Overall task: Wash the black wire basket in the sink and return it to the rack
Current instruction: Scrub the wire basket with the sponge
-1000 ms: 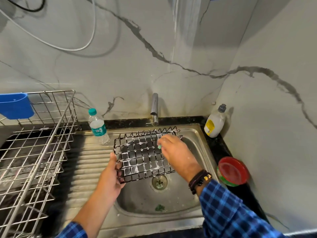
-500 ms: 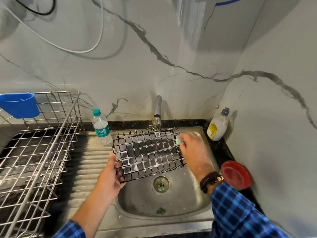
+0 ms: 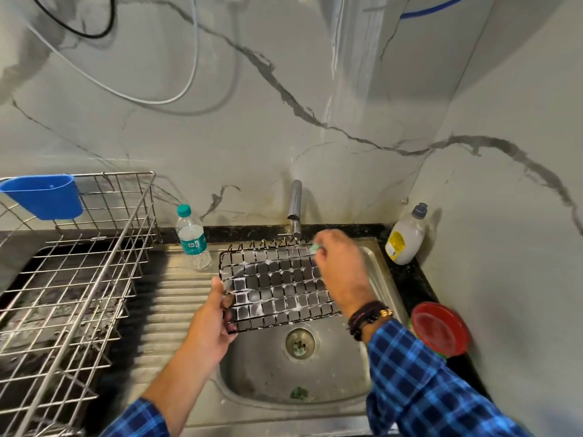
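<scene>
The black wire basket (image 3: pixel 274 285) is held flat over the steel sink (image 3: pixel 377 272), its grid streaked with white soap foam. My left hand (image 3: pixel 211 326) grips its near left corner. My right hand (image 3: pixel 340 269) lies over the basket's right side, fingers pinched on a small green scrubber (image 3: pixel 315 246) pressed at the far right rim. The steel wire rack (image 3: pixel 82 279) stands on the counter to the left.
The tap (image 3: pixel 295 206) rises behind the basket. A water bottle (image 3: pixel 193 238) stands on the ribbed drainboard (image 3: pixel 176 298). A soap bottle (image 3: pixel 407 236) sits in the back right corner, a red lid (image 3: pixel 440 329) on the right counter. A blue cup (image 3: pixel 47 195) hangs on the rack.
My right hand moved the scrubber along the basket's far edge, out to the right and back slightly. My left hand keeps the same grip. The view has tilted up a little.
</scene>
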### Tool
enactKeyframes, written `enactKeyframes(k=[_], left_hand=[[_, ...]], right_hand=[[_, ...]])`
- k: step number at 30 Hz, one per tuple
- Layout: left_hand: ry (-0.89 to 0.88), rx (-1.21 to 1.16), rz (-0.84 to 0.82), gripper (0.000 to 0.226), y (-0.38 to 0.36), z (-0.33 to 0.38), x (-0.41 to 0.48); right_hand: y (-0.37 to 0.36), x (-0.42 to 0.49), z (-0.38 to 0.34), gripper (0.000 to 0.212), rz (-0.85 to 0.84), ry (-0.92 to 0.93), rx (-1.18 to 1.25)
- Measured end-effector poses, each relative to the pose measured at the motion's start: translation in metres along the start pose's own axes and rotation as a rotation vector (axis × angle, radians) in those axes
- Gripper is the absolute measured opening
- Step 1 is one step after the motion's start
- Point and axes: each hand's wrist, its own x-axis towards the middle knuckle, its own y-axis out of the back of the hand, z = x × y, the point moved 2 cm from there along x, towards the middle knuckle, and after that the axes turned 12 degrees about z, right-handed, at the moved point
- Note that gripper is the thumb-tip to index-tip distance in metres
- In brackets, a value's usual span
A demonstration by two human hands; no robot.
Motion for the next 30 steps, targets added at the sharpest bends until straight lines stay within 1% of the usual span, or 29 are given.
enactKeyframes(k=[1, 2, 3, 5, 6, 7, 9, 11, 12, 13, 14, 17, 19, 23, 25, 26, 27, 28, 30], left_hand=[[-0.003, -0.012, -0.003, 0.050, 0.000, 0.002, 0.000], [-0.002, -0.025, 0.000, 0.051, 0.001, 0.001, 0.004], [0.004, -0.035, 0.001, 0.054, 0.001, 0.000, 0.006], [0.010, -0.031, 0.005, 0.058, 0.001, -0.002, 0.008], [0.011, -0.026, -0.002, 0.058, 0.002, -0.003, 0.009], [0.012, -0.023, -0.020, 0.056, 0.001, -0.005, 0.013], [0.029, -0.004, -0.025, 0.052, 0.002, -0.007, 0.017], [0.042, 0.009, 0.006, 0.052, 0.010, -0.010, 0.026], [0.056, 0.007, 0.005, 0.051, 0.016, -0.011, 0.031], [0.066, 0.005, -0.002, 0.050, 0.017, -0.013, 0.032], [0.084, -0.012, -0.018, 0.049, 0.019, -0.016, 0.036], [0.096, -0.041, 0.010, 0.051, 0.017, -0.024, 0.041], [0.103, -0.036, 0.027, 0.055, 0.013, -0.029, 0.047], [0.108, 0.004, 0.041, 0.052, 0.004, -0.025, 0.047], [0.121, 0.024, 0.039, 0.054, 0.001, -0.026, 0.048], [0.127, 0.019, 0.047, 0.056, 0.000, -0.024, 0.049], [0.133, 0.010, 0.043, 0.059, -0.001, -0.024, 0.051], [0.146, 0.011, 0.023, 0.060, -0.004, -0.024, 0.049], [0.163, -0.016, 0.025, 0.058, -0.011, -0.027, 0.050]], right_hand=[[0.005, 0.000, 0.010, 0.021, 0.053, -0.062, 0.032], [0.009, -0.001, 0.015, 0.019, 0.072, -0.078, 0.061], [0.010, -0.004, 0.014, 0.018, 0.036, -0.039, 0.067], [0.004, -0.013, 0.009, 0.018, -0.124, 0.090, 0.077], [0.003, -0.017, 0.011, 0.018, -0.170, 0.121, 0.096], [0.004, -0.018, 0.019, 0.018, -0.170, 0.104, 0.110], [0.016, -0.023, 0.049, 0.017, -0.038, -0.075, 0.153], [0.034, -0.040, 0.099, 0.014, 0.155, -0.313, 0.165], [0.043, -0.051, 0.126, 0.012, 0.219, -0.418, 0.119], [0.050, -0.062, 0.152, 0.012, 0.241, -0.488, 0.044], [0.054, -0.072, 0.175, 0.011, 0.218, -0.544, -0.023], [0.050, -0.087, 0.216, 0.012, 0.054, -0.661, -0.092], [0.048, -0.089, 0.224, 0.006, -0.027, -0.657, -0.195], [0.049, -0.087, 0.232, 0.022, -0.189, -0.597, -0.562], [0.050, -0.087, 0.232, 0.029, -0.304, -0.562, -0.675], [0.046, -0.085, 0.232, 0.031, -0.333, -0.541, -0.677], [0.044, -0.084, 0.232, 0.033, -0.316, -0.516, -0.660], [0.045, -0.085, 0.227, 0.034, -0.253, -0.514, -0.580], [0.043, -0.078, 0.202, 0.032, -0.047, -0.485, -0.258]])
